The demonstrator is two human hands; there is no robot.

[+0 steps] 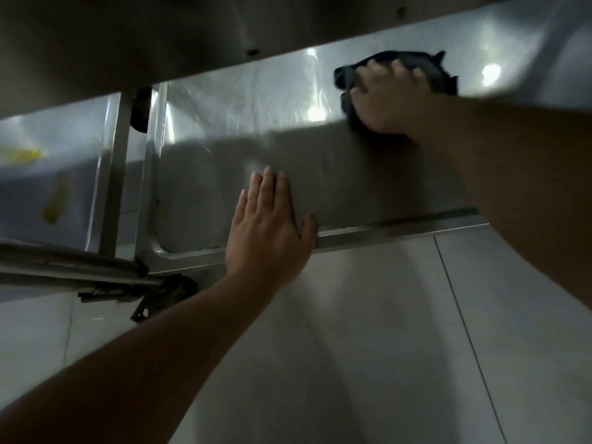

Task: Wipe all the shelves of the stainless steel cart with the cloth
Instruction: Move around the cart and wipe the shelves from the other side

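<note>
The lowest shelf (224, 161) of the stainless steel cart fills the middle of the view, under the edge of the shelf above (160, 36). A dark cloth (429, 65) lies bunched on the far right part of this shelf. My right hand (387, 97) presses down on the cloth with fingers spread over it. My left hand (269, 225) rests flat, fingers straight, on the shelf's near rim (400, 227), holding nothing.
A cart leg (113, 174) stands at the left, with a caster wheel (169, 293) and a low metal bar (64, 264) beneath the corner. White floor tiles (384, 331) lie in front. A blurred yellow object (22, 155) shows at far left.
</note>
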